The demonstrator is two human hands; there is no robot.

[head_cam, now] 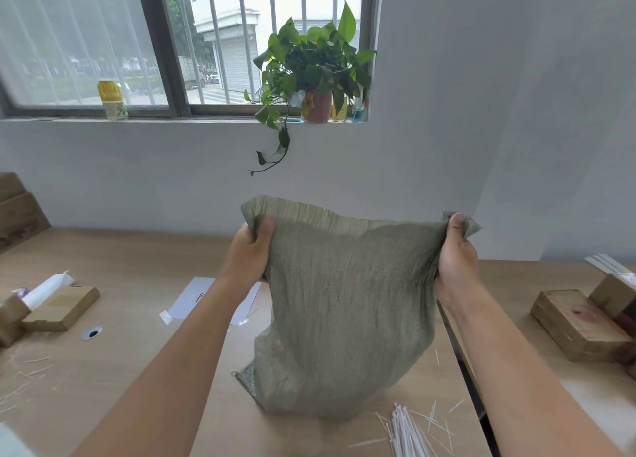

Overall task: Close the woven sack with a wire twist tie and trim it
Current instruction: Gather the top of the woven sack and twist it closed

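The person holds the green woven sack up by its top edge, its bottom resting on the wooden table. The left hand pinches one upper corner, the right hand grips the other. White ties lie just beside the sack's base, nearer the right arm.

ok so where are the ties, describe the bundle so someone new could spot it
Start at the green woven sack held upright on the wooden table. Just to its lower right lies the bundle of white ties, thick and gathered, unlike the loose single offcuts scattered around it.
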